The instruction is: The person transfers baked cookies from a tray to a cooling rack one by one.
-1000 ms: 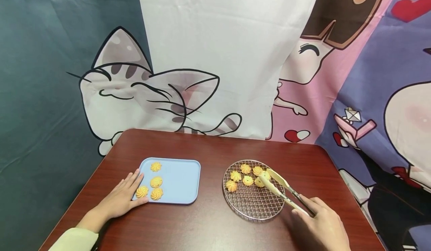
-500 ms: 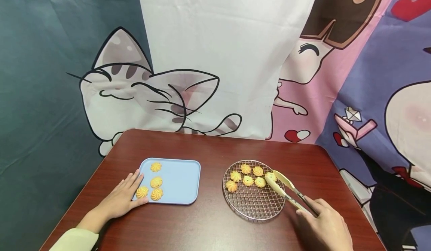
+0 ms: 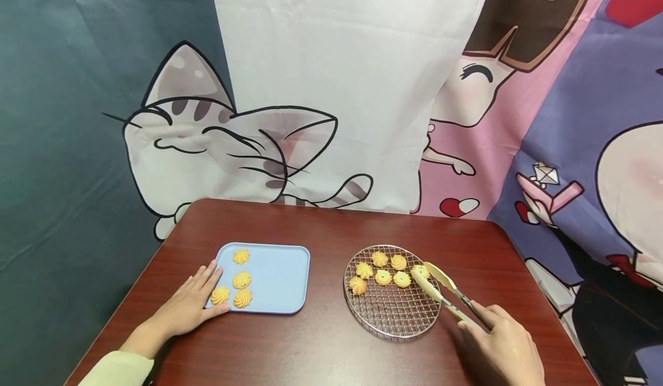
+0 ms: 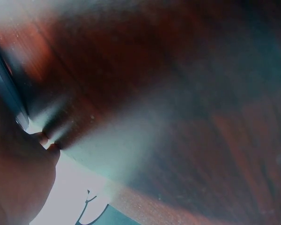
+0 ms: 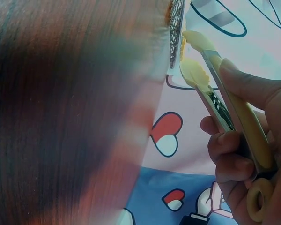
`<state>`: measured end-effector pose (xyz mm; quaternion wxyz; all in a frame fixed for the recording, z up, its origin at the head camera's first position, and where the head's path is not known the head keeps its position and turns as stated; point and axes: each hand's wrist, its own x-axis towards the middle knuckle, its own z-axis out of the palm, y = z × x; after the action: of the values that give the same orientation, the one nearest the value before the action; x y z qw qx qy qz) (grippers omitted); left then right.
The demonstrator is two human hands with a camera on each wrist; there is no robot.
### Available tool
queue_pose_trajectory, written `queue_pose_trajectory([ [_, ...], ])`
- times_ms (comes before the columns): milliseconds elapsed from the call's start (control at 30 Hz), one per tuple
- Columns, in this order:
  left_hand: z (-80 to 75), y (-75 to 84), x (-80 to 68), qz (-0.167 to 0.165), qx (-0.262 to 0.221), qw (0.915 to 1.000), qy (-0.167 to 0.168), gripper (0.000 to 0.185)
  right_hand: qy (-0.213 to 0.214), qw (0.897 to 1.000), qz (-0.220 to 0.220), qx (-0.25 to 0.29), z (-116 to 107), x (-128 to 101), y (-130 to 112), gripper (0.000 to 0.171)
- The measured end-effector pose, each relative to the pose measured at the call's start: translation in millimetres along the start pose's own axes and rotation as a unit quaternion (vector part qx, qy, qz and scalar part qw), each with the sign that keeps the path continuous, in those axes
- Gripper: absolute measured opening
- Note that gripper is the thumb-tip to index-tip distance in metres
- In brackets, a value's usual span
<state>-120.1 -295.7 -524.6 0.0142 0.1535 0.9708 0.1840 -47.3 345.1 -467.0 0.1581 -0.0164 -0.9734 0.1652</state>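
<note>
My right hand point(image 3: 499, 348) grips yellow tongs point(image 3: 445, 294) at the table's right front; in the right wrist view the fingers point(image 5: 234, 154) curl round the tongs point(image 5: 225, 103). The tong tips close around a swirl cookie point(image 3: 418, 271) at the right edge of a round wire rack point(image 3: 392, 317), where several more cookies point(image 3: 382, 276) lie. My left hand point(image 3: 189, 302) rests flat on the table, fingertips touching the left edge of a light blue tray point(image 3: 279, 276) holding several cookies point(image 3: 240, 281). The left wrist view is a blur of table and tray edge point(image 4: 9, 89).
The dark red table point(image 3: 321, 225) ends at rounded far corners. Cartoon-print cloth point(image 3: 321, 87) hangs close behind it and to the right. Bare tabletop lies between tray and rack.
The tongs have shifted right across the rack, and one cookie now sits at the rack's right edge between their tips. The left hand has stayed put.
</note>
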Motion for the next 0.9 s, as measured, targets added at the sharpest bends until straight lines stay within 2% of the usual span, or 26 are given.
queue_pose_trajectory([
  [433, -1.2, 0.8, -0.2, 0.000, 0.004, 1.0000, -0.003, 0.097, 0.012, 1.000, -0.011, 0.002, 1.8, 1.0, 0.5, 0.051],
  [900, -0.7, 0.5, 0.0, 0.002, 0.008, 1.0000, 0.003, 0.096, -0.004, 1.000, 0.004, -0.004, -3.7, 1.7, -0.8, 0.054],
])
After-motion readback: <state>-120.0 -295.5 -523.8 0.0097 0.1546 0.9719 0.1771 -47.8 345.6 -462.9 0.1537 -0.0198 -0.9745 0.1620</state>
